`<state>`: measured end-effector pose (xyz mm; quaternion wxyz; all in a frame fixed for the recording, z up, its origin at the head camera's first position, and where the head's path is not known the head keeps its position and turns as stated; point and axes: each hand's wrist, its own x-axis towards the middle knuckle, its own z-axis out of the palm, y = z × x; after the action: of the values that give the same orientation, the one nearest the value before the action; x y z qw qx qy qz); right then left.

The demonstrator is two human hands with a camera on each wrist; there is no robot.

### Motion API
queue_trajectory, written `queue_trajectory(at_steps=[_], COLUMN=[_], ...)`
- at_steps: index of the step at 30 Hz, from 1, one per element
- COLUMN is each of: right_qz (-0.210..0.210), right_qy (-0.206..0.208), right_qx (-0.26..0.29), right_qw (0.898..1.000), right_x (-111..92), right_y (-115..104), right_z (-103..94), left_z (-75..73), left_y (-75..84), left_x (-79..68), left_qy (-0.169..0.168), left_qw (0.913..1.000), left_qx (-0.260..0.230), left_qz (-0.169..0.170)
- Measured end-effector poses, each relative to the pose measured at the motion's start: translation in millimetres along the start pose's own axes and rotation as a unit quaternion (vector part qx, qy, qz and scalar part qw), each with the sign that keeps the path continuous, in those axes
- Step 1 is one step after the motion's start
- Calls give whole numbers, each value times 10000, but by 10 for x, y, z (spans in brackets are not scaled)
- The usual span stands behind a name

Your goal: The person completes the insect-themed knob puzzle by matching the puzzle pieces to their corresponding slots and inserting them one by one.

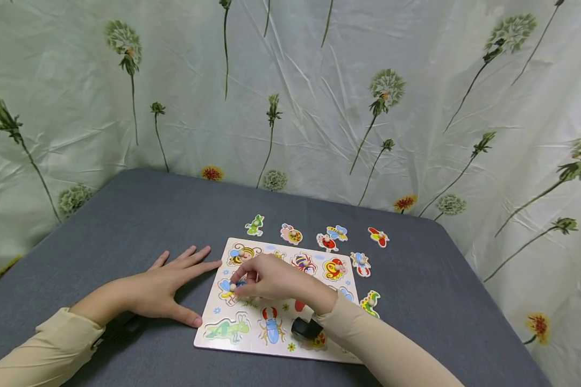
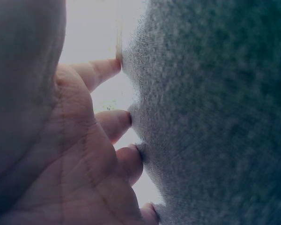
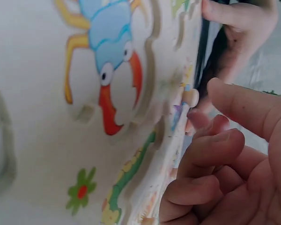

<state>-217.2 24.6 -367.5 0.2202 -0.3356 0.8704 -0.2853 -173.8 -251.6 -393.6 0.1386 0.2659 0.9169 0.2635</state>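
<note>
A wooden insect puzzle board [image 1: 252, 344] lies on the table. My right hand [image 1: 271, 277] is over its left part, thumb and forefinger at the round knob [image 3: 191, 98] of a winged insect puzzle piece [image 1: 226, 295]. The hand covers part of that piece; its other fingers curl inward in the right wrist view. Fingers spread, my left hand [image 1: 162, 285] rests on the table beside the board, with its thumb and forefinger tips at the left edge. Below the right hand are a grasshopper recess [image 1: 227, 329] and a blue beetle picture [image 1: 271, 326].
Loose knobbed pieces lie beyond the board: a green insect [image 1: 255, 226], a snail [image 1: 291, 234], a ladybug [image 1: 326, 242], a blue-winged insect [image 1: 337, 233] and a red-winged one [image 1: 378, 237]. A beetle piece [image 1: 361, 264] and a caterpillar piece [image 1: 370, 302] lie along its right side. A flowered curtain [image 1: 314, 107] hangs behind.
</note>
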Motion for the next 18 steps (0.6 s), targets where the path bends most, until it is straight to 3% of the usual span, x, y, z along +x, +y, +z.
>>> queue_trajectory(at_steps=[7,18], right_qz=[-166,-78], right_qy=[143,625], right_qx=[9,331], right_qw=[9998,9975], right_x=[-201,-532], right_y=[32,220], right_z=[-101,-309], left_z=[-5,-4], left_y=[22,4], left_x=[15,11], left_qy=[-21,-75], left_qw=[10000,9999], left_qx=[8,-59], left_qz=[-45,-118])
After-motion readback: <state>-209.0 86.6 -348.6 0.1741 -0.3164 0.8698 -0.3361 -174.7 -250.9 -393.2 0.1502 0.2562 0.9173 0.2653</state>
